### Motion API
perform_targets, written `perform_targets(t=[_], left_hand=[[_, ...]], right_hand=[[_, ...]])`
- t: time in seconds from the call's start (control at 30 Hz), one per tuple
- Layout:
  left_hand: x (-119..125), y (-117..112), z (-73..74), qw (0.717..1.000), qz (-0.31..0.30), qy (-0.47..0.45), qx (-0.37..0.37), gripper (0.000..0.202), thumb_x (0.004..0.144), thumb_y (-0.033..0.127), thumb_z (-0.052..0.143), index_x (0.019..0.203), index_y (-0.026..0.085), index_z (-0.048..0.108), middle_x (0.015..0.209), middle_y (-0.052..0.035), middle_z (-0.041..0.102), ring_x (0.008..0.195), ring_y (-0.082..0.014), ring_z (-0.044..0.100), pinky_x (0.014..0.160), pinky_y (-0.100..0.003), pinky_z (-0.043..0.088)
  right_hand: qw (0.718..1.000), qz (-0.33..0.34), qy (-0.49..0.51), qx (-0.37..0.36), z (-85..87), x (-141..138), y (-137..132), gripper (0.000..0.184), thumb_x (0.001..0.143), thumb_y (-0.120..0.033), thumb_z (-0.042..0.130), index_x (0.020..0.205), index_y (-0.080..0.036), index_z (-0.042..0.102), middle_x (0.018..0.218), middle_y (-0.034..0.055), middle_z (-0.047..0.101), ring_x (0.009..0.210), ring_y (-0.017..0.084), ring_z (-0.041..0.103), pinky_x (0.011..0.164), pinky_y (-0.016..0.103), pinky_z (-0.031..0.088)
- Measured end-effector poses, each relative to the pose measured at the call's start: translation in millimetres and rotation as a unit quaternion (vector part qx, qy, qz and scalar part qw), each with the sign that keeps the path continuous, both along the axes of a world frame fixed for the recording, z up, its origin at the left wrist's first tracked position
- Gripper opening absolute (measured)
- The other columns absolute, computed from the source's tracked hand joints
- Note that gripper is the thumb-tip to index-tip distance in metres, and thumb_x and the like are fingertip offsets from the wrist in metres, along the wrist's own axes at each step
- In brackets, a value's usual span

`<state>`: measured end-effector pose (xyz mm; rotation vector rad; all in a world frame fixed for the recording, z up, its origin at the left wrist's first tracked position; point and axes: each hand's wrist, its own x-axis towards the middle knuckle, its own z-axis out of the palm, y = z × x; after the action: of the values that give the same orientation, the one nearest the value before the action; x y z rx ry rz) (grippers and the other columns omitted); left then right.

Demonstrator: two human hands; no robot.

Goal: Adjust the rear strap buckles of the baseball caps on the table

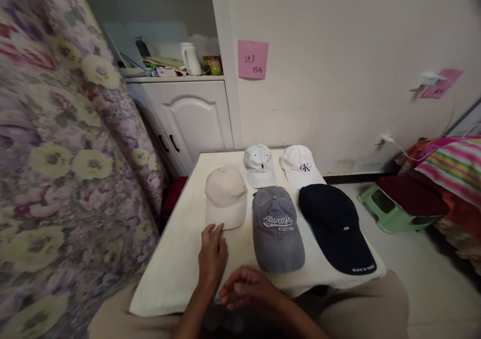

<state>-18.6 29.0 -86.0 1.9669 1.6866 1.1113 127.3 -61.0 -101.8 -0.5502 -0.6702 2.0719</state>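
Note:
Several caps lie on a small white table [176, 259]. A beige cap [225, 196] sits at the front left, a grey cap with white lettering [277, 228] in the middle, and a navy cap [336, 226] on the right. Behind them are two white caps [260, 164] [299, 165]. My left hand [212, 253] lies flat on the table with fingers stretched out, fingertips at the brim of the beige cap. My right hand [246, 289] hovers at the table's near edge, fingers loosely curled, holding nothing.
A floral-covered surface [56, 153] rises close on the left. A white cabinet [188, 118] with clutter on top stands behind the table. A pink note [252, 59] hangs on the wall. A green stool [391, 211] and striped bedding [451, 168] are at the right.

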Motion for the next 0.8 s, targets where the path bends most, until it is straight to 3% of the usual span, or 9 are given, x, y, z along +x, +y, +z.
perform_targets(t=[0.13,0.5,0.63,0.8], left_hand=[[-2,-2,-5.6,0.999,0.001,0.047,0.011,0.043,0.092,0.02,0.044,0.132,0.018,0.057,0.139,-0.0149,0.044,0.121,-0.0291,0.055,0.098,-0.044,0.05],[-4,3,-5.5,0.999,0.019,0.048,0.005,0.04,0.092,0.023,0.043,0.13,0.017,0.057,0.134,-0.0145,0.047,0.12,-0.0289,0.055,0.098,-0.045,0.051],[-5,4,-6.6,0.998,0.013,0.054,0.005,0.041,0.093,0.023,0.042,0.131,0.017,0.055,0.134,-0.0147,0.045,0.122,-0.0294,0.053,0.099,-0.046,0.05],[-6,4,-5.0,0.999,0.011,0.051,0.003,0.041,0.093,0.024,0.041,0.131,0.017,0.055,0.135,-0.0141,0.046,0.125,-0.0303,0.051,0.103,-0.049,0.047]], right_hand=[[1.0,0.004,0.004,-0.01,4.2,1,-1,0.041,0.067,-0.039,0.086,0.092,-0.011,0.069,0.098,0.013,0.075,0.087,0.02,0.072,0.079,0.033,0.051],[0.999,0.032,-0.012,-0.025,9.7,6,6,0.033,0.068,-0.036,0.084,0.09,-0.015,0.073,0.096,0.0113,0.075,0.086,0.023,0.071,0.083,0.038,0.049],[0.997,0.067,-0.02,-0.032,16.8,9,11,0.031,0.063,-0.039,0.086,0.085,-0.02,0.076,0.09,0.0075,0.075,0.082,0.022,0.07,0.082,0.038,0.048],[0.995,0.086,-0.015,-0.054,32.0,15,13,0.038,0.059,-0.038,0.088,0.088,-0.017,0.076,0.09,0.0083,0.075,0.079,0.019,0.07,0.084,0.037,0.047]])
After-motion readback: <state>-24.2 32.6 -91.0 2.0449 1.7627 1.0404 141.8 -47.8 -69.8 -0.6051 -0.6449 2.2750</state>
